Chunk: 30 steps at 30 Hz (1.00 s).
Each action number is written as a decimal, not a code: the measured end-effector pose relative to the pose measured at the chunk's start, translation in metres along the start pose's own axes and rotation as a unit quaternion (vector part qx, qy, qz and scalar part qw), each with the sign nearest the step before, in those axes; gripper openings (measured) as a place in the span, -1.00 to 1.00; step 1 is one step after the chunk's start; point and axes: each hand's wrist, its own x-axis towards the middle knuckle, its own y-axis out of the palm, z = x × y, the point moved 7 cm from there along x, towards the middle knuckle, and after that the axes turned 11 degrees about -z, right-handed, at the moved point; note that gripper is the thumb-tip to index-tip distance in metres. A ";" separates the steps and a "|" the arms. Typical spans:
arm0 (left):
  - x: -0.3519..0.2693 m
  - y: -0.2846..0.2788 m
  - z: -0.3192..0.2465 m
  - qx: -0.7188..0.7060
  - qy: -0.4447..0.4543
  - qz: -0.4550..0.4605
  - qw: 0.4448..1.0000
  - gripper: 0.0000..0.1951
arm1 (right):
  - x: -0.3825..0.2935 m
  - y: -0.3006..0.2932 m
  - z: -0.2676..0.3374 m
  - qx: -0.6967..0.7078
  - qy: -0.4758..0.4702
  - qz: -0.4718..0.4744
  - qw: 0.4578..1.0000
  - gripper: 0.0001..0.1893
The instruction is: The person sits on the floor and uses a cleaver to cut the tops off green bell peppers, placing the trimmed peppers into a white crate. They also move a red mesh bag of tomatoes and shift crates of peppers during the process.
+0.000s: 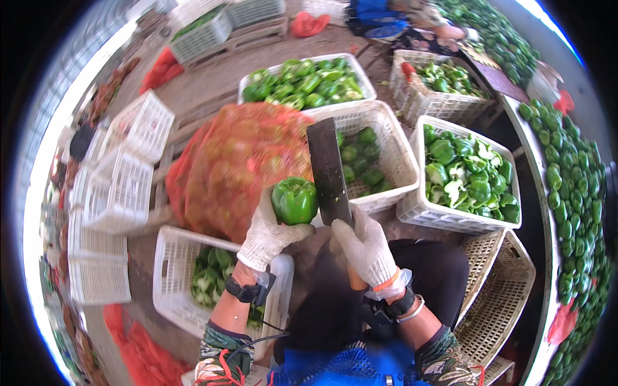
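A whole green bell pepper rests in my left hand, which wears a white knit glove. My right hand, gloved too, grips a cleaver by its wooden handle. Its dark, broad blade points away from me, just right of the pepper; whether the two touch I cannot tell. Behind my left hand bulges a red mesh sack full of produce. Beyond the blade stands a white plastic crate with several green peppers inside.
Crates of peppers stand at the far side, at right and by my left forearm. Another crate holds pepper scraps. Stacked white crates line the left. Many peppers cover a long surface at right. Another person's arm shows at the top.
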 end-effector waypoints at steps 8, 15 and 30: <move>-0.142 -0.052 0.100 -0.627 -0.162 -0.125 0.752 -0.30 | -0.080 0.084 -0.024 -0.198 -0.014 0.165 0.966 -0.68; -0.165 -0.094 0.141 -0.581 -0.118 -0.225 0.773 -0.21 | -0.129 0.153 0.023 -0.281 -0.453 0.146 0.833 -0.69; -0.261 -0.145 0.227 -0.516 -0.316 -0.316 0.731 -0.36 | -0.131 0.265 -0.180 -0.142 0.134 0.448 0.873 -0.64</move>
